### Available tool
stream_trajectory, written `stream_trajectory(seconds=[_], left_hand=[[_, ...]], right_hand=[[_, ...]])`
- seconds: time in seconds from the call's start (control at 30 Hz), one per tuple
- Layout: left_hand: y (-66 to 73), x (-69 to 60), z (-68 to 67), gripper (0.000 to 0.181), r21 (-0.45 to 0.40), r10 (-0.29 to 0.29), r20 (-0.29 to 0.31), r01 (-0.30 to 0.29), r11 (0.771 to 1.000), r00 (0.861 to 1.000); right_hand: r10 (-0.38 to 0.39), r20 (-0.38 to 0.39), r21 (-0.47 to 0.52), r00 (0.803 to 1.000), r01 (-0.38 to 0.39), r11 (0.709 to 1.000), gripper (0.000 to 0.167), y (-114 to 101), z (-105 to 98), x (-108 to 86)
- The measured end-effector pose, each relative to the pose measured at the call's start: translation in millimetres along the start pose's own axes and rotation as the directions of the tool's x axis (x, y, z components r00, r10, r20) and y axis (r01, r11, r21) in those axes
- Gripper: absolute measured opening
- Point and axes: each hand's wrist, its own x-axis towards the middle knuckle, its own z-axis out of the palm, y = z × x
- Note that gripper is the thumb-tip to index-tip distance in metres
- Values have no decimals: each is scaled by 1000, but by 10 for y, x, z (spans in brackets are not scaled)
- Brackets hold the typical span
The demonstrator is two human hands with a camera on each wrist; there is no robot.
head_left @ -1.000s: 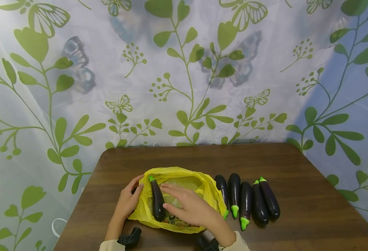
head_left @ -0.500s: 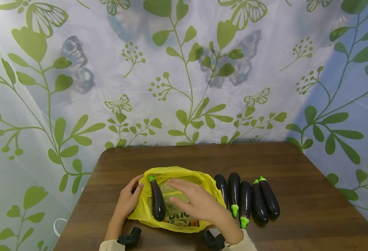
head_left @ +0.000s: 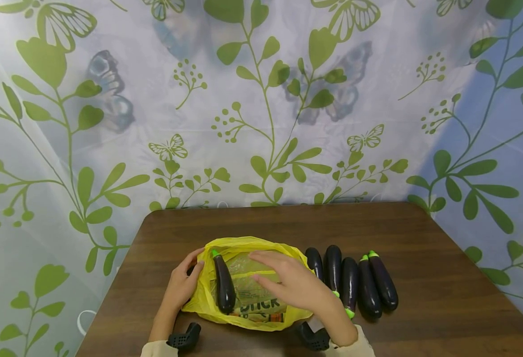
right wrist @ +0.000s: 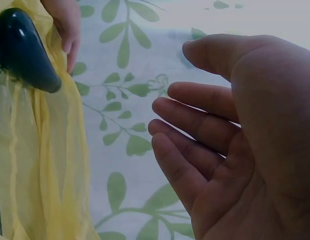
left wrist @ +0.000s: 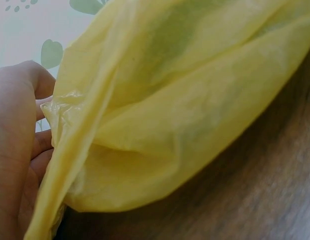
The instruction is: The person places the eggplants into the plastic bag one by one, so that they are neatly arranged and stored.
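A yellow plastic bag (head_left: 189,302) lies with its mouth spread wide, and inside it at the left rests one dark eggplant (head_left: 225,287) with a green cap. The left hand (head_left: 183,283) holds the bag's left rim; in the left wrist view the fingers of that hand (left wrist: 14,130) curl at the yellow film (left wrist: 145,125). Over the bag's right part hovers the right hand (head_left: 294,282), empty. In the right wrist view this hand (right wrist: 245,130) has relaxed, spread fingers, away from the eggplant (right wrist: 27,52) in the bag.
Several eggplants stand in a loose row right of the bag, among them one (head_left: 370,290) beside the outermost (head_left: 383,282). The nearest ones are partly hidden by the bag and right arm. A patterned curtain (head_left: 252,148) hangs behind the brown table (head_left: 355,223).
My right hand has moved away from the eggplant in the bag, toward the right, uncovering printed lettering in the bag. The left hand and the eggplant have stayed in place.
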Motion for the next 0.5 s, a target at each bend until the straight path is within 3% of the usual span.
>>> stream_trajectory(seconds=[0.5], left_hand=[[-28,12,6,41,-3,-5,-3,5,1000,1000]], right_hand=[[5,-49,-7,999,-6,1000,48,83,-185,-89]])
